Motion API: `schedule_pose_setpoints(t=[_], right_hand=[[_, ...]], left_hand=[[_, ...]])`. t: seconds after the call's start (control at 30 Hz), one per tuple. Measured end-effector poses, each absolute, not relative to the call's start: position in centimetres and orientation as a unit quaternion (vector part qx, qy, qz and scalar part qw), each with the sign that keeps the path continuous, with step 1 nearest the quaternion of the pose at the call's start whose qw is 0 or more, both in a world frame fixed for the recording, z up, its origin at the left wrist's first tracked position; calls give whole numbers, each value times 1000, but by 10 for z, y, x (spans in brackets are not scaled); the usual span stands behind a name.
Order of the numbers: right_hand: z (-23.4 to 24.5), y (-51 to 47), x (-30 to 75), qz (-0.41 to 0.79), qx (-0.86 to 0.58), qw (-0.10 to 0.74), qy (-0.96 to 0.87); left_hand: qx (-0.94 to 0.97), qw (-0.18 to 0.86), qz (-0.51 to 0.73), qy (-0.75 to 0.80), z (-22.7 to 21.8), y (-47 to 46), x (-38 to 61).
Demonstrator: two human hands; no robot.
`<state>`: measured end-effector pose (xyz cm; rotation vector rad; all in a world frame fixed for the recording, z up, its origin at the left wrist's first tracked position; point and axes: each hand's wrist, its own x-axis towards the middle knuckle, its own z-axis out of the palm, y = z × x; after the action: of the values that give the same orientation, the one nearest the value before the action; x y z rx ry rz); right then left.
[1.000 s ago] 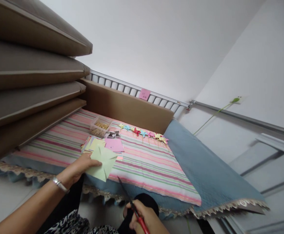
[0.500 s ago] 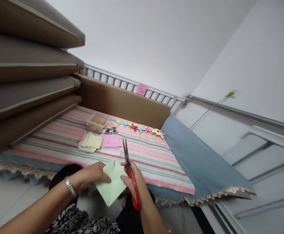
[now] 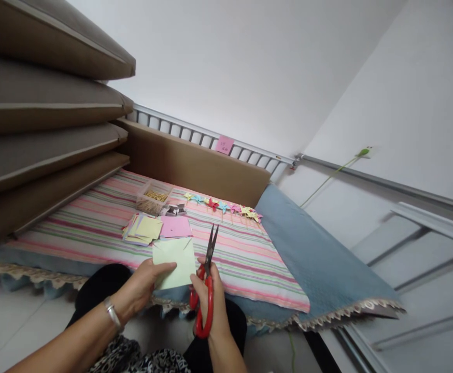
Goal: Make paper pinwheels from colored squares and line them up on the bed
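Note:
My left hand (image 3: 141,287) pinches a pale green paper square (image 3: 174,256) by its lower left corner, holding it up in front of the bed edge. My right hand (image 3: 210,298) grips red-handled scissors (image 3: 206,282) just right of the paper, blades slightly parted and pointing up. A silver bracelet (image 3: 112,312) sits on my left wrist. Behind the paper, on the striped cover (image 3: 234,259), lie a stack of coloured paper squares (image 3: 143,229) and a pink sheet (image 3: 175,226).
A clear box of wooden sticks (image 3: 152,199) and small metal clips (image 3: 175,209) sit further back. A row of paper pinwheels (image 3: 222,206) lines the brown board (image 3: 195,166). Brown cushions (image 3: 43,114) are stacked at left; a blue quilt (image 3: 320,264) lies at right.
My left hand brought the green paper from over the bed toward me, then turned it upright. My right hand raised the scissors from low near my lap up beside the paper.

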<state>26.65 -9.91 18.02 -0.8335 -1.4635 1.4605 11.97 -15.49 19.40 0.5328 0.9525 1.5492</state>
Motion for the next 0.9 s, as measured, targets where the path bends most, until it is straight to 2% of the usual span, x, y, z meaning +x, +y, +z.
schedule_pose_setpoints(t=[0.2,0.37,0.6,0.9], right_hand=[[167,-112,296,606,-358,228,-673],[163,-123,307,589,-385,130,-698],[175,-125,301,548,-416,81,-721],[178,-127,300,535,-404,116,-733]], left_hand=[[242,522,637,513,193,-158,85],[254,521,613,537,200,-159,75],[259,539,602,529,205,-158,68],[268,544,603,518,214,-162,71]])
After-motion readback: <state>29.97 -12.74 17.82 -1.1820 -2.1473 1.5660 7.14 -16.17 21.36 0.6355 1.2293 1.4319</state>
